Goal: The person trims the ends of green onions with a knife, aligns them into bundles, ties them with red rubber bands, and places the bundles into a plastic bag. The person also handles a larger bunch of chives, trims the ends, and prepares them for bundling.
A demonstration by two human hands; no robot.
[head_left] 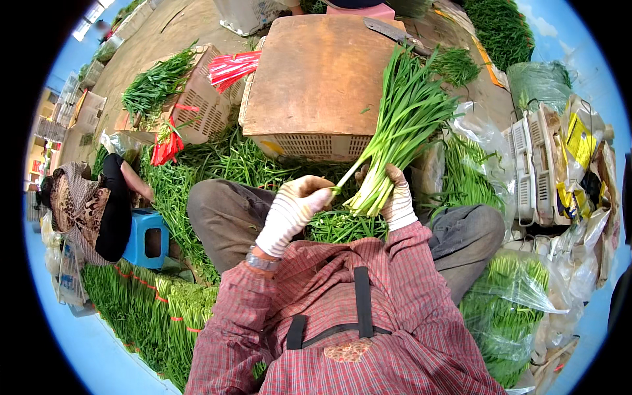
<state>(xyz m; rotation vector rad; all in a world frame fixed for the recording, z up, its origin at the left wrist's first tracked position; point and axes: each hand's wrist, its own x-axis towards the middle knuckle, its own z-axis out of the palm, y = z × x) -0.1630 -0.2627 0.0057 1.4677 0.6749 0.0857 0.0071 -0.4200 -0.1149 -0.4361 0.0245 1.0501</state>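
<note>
My right hand (398,197), in a striped white glove, is closed round a bunch of garlic chives (408,122). Their pale stem ends point down toward me and the green leaves fan up to the right. My left hand (296,209), gloved with the fingertips bare, pinches the base of a stalk (347,176) at the left side of the bunch. Between my knees lie more loose chive leaves (342,227). Ahead stands a wooden board (322,72) on a white plastic crate (313,145).
A knife (395,34) lies at the board's far right corner. Red ties (234,68) hang off its left side. Tied chive bundles (148,306) line the lower left, near a blue stool (145,238) and another person (85,204). Plastic-covered chives (503,309) and crates (536,164) stand right.
</note>
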